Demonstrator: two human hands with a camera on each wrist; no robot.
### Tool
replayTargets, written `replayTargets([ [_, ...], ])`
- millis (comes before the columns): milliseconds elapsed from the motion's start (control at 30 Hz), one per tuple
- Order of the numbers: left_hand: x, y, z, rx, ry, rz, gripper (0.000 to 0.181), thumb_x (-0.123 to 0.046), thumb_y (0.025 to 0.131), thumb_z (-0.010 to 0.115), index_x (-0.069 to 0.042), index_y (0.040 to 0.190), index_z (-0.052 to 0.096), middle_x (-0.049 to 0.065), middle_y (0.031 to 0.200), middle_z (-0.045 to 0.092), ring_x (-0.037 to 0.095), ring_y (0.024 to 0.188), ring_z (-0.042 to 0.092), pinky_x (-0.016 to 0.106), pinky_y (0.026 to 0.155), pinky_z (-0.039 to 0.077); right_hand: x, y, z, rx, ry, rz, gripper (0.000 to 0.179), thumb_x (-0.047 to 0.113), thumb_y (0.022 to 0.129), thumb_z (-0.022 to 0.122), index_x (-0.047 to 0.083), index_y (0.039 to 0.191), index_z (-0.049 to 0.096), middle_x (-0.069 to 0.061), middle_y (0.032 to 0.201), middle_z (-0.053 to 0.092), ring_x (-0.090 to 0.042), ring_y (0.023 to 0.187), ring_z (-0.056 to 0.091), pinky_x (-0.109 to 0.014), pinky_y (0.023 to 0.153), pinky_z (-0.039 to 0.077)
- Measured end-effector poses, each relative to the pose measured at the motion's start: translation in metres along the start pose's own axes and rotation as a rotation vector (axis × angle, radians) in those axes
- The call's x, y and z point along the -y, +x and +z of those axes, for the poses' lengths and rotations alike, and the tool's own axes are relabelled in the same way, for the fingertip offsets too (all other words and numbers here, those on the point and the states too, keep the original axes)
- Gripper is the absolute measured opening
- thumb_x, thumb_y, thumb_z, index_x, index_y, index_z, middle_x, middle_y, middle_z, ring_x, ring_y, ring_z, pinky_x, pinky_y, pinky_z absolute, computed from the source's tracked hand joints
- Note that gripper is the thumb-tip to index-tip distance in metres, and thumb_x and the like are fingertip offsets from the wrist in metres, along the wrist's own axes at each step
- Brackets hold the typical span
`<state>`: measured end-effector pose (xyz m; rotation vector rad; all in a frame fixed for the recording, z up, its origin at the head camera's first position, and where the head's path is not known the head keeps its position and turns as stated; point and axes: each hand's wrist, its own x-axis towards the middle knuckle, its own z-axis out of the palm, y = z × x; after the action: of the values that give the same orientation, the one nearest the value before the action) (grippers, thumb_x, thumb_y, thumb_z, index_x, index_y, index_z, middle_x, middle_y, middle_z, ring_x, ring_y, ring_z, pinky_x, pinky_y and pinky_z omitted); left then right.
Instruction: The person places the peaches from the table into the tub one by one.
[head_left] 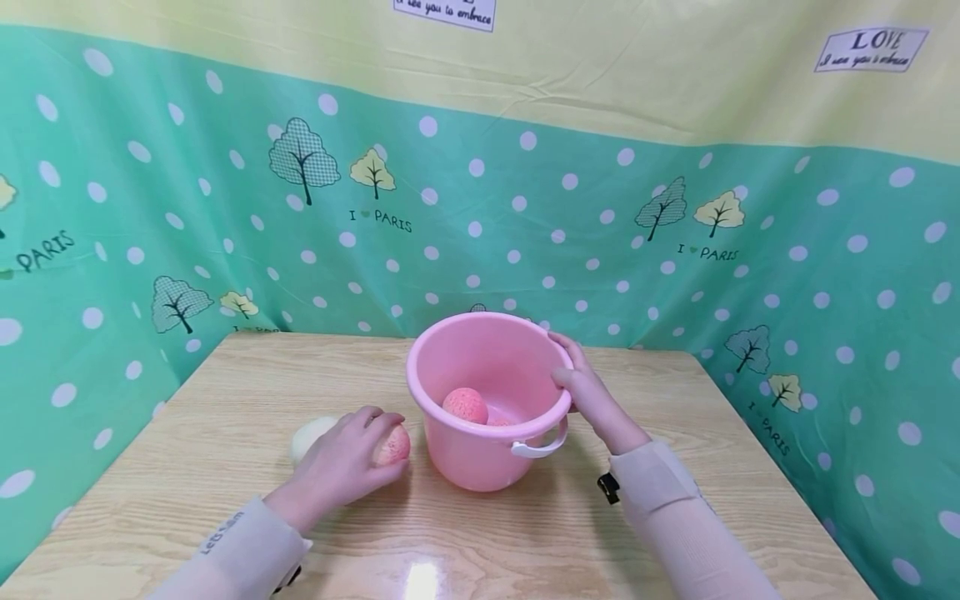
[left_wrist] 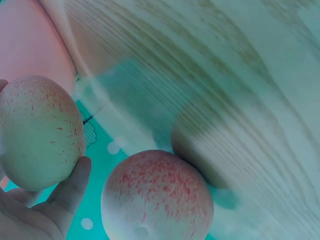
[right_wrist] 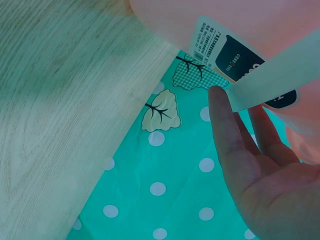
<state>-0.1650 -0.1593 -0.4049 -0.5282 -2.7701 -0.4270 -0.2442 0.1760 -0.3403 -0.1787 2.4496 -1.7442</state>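
Observation:
A pink bucket (head_left: 480, 457) stands on the table, its white handle (head_left: 542, 447) hanging at the near right side. My right hand (head_left: 592, 392) holds the bucket at the right of its rim. Inside lies a pink peach (head_left: 465, 405), and a sliver of another pink one shows by the near wall. To the left of the bucket, my left hand (head_left: 347, 457) grips a peach (left_wrist: 42, 132), pale with red specks, fingers over it in the head view. A second speckled peach (left_wrist: 157, 195) rests on the table beyond that hand, partly hidden by it.
The wood-grain table (head_left: 480, 550) ends at a green dotted cloth (head_left: 517, 225) with printed trees, which hangs behind and at both sides. A printed label (right_wrist: 220, 50) is stuck on the bucket's outer wall.

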Motion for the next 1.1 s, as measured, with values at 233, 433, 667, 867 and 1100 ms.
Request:
replayTargets([
  [233,0.0,-0.001,-0.006,-0.031,0.0,0.024,0.053,-0.043,0.08,0.075,-0.015,0.124,0.064,0.007,0.115,0.062,0.028,0.104,0.061,0.047,0.088,0.056,0.0,0.0,0.0,-0.001,0.003,0.001,0.078,0.004,0.085,0.042,0.02,0.157,0.019,-0.023,0.155,0.028,-0.027,0.081,0.063,-0.03,0.061,0.052],
  [433,0.0,0.0,-0.009,-0.065,0.018,0.051,0.053,-0.043,0.079,0.076,-0.015,0.123,0.065,0.008,0.114,0.063,0.029,0.102,0.062,0.047,0.087,0.056,0.0,0.0,0.0,-0.002,0.003,-0.003,0.077,0.005,0.085,0.042,0.02,0.157,0.019,-0.023,0.154,0.029,-0.028,0.08,0.063,-0.03,0.061,0.052],
  [667,0.0,0.001,-0.015,-0.087,0.032,0.084,0.052,-0.041,0.079,0.076,-0.014,0.123,0.065,0.007,0.113,0.063,0.027,0.1,0.063,0.045,0.085,0.057,0.0,0.0,0.0,0.003,0.005,-0.006,0.077,0.004,0.085,0.042,0.02,0.157,0.019,-0.023,0.154,0.028,-0.027,0.08,0.063,-0.03,0.061,0.052],
  [867,0.0,0.002,-0.02,-0.091,0.047,0.078,0.052,-0.043,0.08,0.074,-0.016,0.123,0.065,0.006,0.113,0.062,0.026,0.1,0.062,0.045,0.082,0.058,0.0,0.0,0.0,0.002,0.0,-0.002,0.079,0.004,0.084,0.042,0.02,0.157,0.019,-0.023,0.154,0.028,-0.027,0.079,0.063,-0.029,0.061,0.052],
  [1100,0.001,0.0,-0.025,-0.106,0.049,0.082,0.052,-0.041,0.079,0.074,-0.015,0.122,0.066,0.006,0.112,0.063,0.026,0.099,0.063,0.045,0.08,0.058,0.0,0.0,0.0,-0.005,-0.002,0.001,0.078,0.005,0.085,0.043,0.021,0.157,0.019,-0.021,0.155,0.028,-0.033,0.091,0.063,-0.029,0.062,0.053],
])
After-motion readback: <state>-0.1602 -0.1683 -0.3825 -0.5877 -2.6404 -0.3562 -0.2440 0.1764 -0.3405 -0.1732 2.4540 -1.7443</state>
